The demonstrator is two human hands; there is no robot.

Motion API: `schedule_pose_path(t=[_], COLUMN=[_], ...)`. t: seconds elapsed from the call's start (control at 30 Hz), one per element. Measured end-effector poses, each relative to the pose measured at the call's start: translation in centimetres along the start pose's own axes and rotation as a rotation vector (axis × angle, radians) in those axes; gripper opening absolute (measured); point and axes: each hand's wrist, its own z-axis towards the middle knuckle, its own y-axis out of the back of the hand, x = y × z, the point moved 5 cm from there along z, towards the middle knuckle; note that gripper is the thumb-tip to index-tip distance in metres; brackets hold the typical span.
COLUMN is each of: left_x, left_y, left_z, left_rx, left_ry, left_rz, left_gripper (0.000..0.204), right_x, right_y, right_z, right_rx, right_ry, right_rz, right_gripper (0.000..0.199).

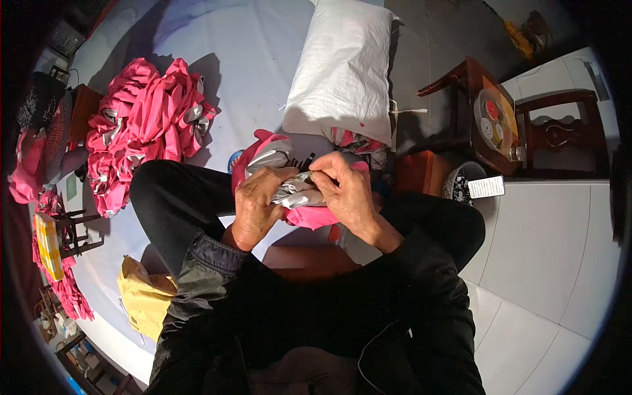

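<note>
Between my knees I hold up a piece of pink fabric with a silvery-grey lining (314, 218), bunched and partly turned so that the lining shows. My left hand (257, 201) grips it at the left, thumb pressed along the lining. From the right, my right hand (347, 194) pinches the lining's upper edge between thumb and fingertips, close to the left thumb. Whatever small part lies in that pinch is too small to make out. Some dark small items (304, 162) show just beyond the cloth, half hidden.
A heap of pink fabric pieces (145, 118) lies at the left. Ahead stands a big white woven sack (343, 66), with pink cloth at its mouth. Wooden chairs (471, 112) are at the right, near a bin (457, 181). A yellow bag (146, 296) sits by my left leg.
</note>
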Motion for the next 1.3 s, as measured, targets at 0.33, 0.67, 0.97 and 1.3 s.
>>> schedule_pose_path(t=[0.33, 0.67, 0.97, 1.3], left_x=[0.1, 1.1, 1.2, 0.0], left_y=[-0.5, -1.0, -1.4, -1.7], left_z=[-0.4, -0.4, -0.4, -1.1], left_rx=[-0.019, 0.011, 0.041, 0.147], left_ry=[-0.038, 0.168, 0.222, -0.032], left_rz=[0.014, -0.087, -0.109, -0.069], left_gripper=[0.051, 0.041, 0.037, 0.045], right_x=[-0.7, -1.4, -1.5, -2.9], right_y=[-0.5, -0.8, -0.6, 0.0], right_z=[0.1, -0.1, -0.2, 0.2], right_rx=[0.206, 0.075, 0.100, 0.270], right_ry=[-0.100, 0.000, 0.002, -0.009], right_rz=[-0.022, -0.054, -0.105, -0.380], right_gripper=[0.018, 0.011, 0.011, 0.016])
